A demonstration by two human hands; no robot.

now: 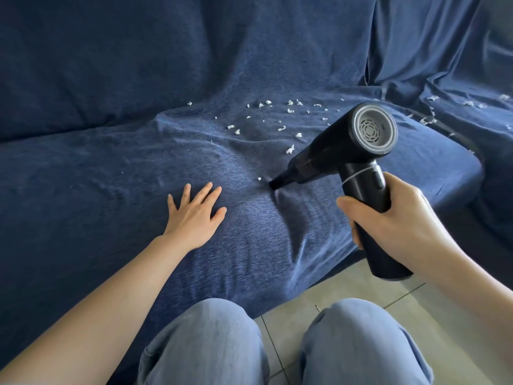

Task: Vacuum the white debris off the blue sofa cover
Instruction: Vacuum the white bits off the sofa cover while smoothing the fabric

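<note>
A blue sofa cover (111,168) spreads over the seat and backrest. Small white debris (290,149) lies scattered across the seat's far middle, and more bits (429,120) lie on the seat to the right. My right hand (394,220) grips the handle of a black handheld vacuum (341,151). Its narrow nozzle (277,183) presses into the fabric and puckers it, with one white speck (259,178) just left of the tip. My left hand (194,215) rests flat on the cover, fingers spread, left of the nozzle.
My knees in light blue jeans (211,343) are at the bottom, close to the seat's front edge. Pale floor tiles (347,284) show between the sofa and my legs. A second covered seat section (472,79) sits at the right.
</note>
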